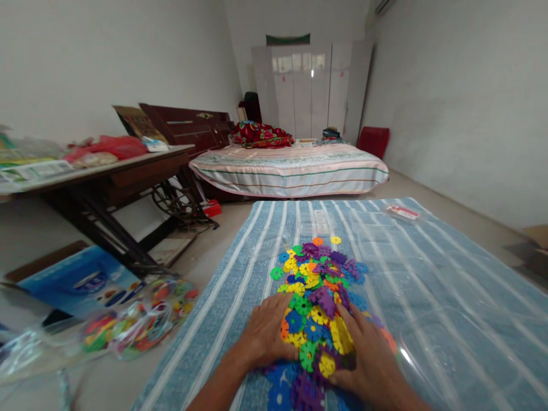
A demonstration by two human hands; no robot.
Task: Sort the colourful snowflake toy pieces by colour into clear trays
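Left hand (266, 334): flat and open, pressing on the left side of the toy pile.
Right hand (369, 355): open, fingers spread, cupping the right side of the pile.
Toy pile (319, 297): bright plastic flower pieces, heaped between both hands.
Blue striped mat (449, 274): under the pile.
Bag of toys (137, 322): on the floor, left.

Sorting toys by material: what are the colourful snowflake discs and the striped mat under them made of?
The discs look like moulded plastic: bright, uniform colours with notched edges. The mat looks like woven fabric, with a clear glossy film over it, judging by the glare.
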